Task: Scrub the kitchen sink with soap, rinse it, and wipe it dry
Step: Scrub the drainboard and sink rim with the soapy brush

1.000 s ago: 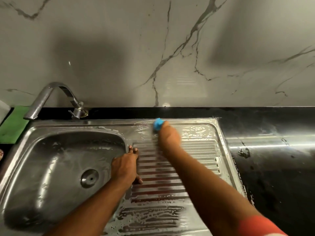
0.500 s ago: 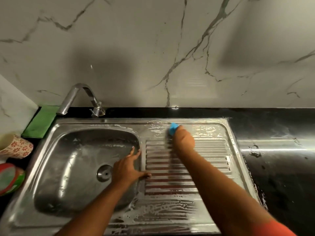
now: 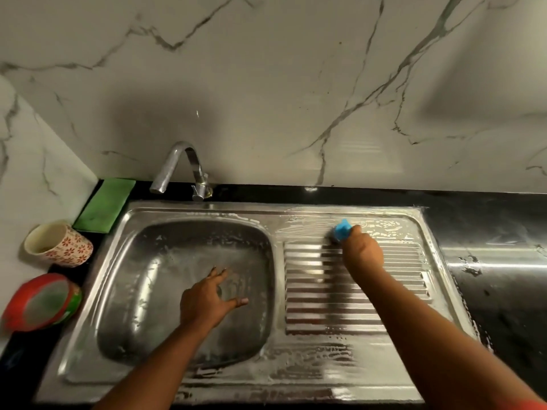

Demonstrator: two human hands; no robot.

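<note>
Head view, looking down on a steel sink set in a black counter below a marble wall.

The sink has a basin on the left and a ribbed drainboard on the right. A streaky soap film covers the drainboard and the front rim.

The right hand reaches to the far edge of the drainboard. Its fingers are curled tight round a blue scrubber, which is pressed against the flat strip just beyond the ribs. Only the scrubber's upper tip shows past the knuckles.

The left hand is over the middle of the basin, palm down, with its fingers straight and spread apart and the thumb pointing right. It holds nothing. Whether it touches the basin floor cannot be told.

A tap stands behind the basin, with its spout turned to the left. A green cloth lies flat at the sink's far left corner. Nearer along the left edge are a flowered cup and a red tub, both on their sides.
</note>
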